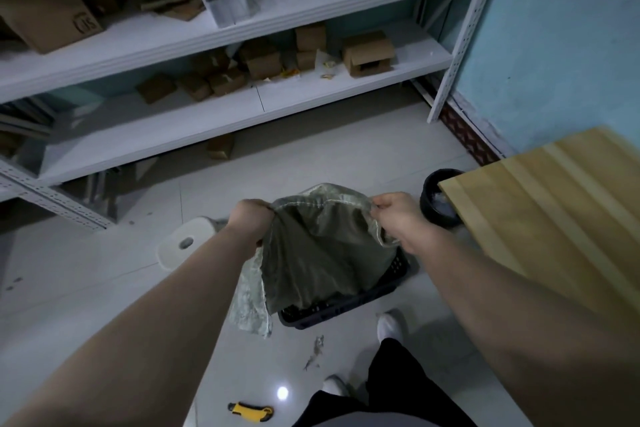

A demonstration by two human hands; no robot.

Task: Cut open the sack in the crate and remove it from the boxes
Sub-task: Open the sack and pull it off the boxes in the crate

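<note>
A grey-green woven sack (318,253) hangs upright over a dark slotted crate (346,308) on the tiled floor. My left hand (249,218) grips the sack's top left edge. My right hand (398,218) pinches its top right edge. The sack's lower end drapes into the crate and hides what is inside; no boxes show there. A loose flap of the sack (249,305) hangs down outside the crate's left side. A yellow utility knife (251,411) lies on the floor near my feet.
A white metal shelf rack (242,104) with small cardboard boxes (367,52) fills the back. A wooden tabletop (554,218) juts in at right, over a black bin (440,198). A white stool (183,243) stands left of the sack. My white shoes (391,326) stand beside the crate.
</note>
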